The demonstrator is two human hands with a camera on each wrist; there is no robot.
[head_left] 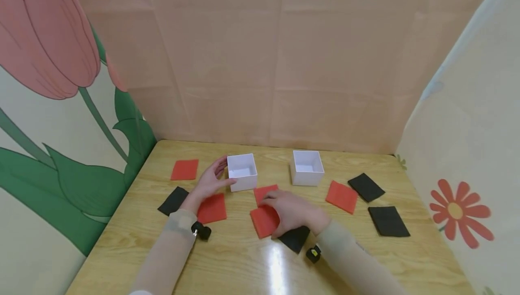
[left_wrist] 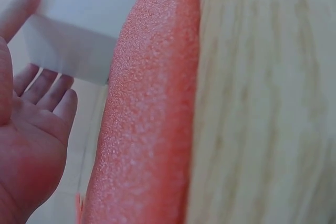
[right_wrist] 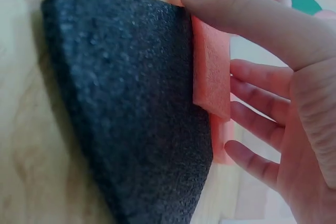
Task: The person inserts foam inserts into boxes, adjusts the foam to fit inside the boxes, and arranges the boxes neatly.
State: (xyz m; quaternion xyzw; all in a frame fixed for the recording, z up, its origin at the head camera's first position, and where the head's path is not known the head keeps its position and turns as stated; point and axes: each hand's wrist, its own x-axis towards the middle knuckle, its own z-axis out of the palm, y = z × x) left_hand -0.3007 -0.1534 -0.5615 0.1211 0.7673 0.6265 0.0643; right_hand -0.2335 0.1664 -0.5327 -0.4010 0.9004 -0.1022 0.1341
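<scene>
My left hand is at the left side of a white open-topped box, thumb at its near left corner and fingers at the far left. In the left wrist view, thumb and fingertips span the box wall. My right hand spans a red foam square, fingers at its far edge and thumb at the near one. That square overlaps a black foam square and another red square behind it. Beside the left wrist lies a red square, large in the left wrist view.
A second white box stands to the right. Farther right are a red square and two black ones. On the left lie a red square and a black square. Cloth hangs behind the wooden table.
</scene>
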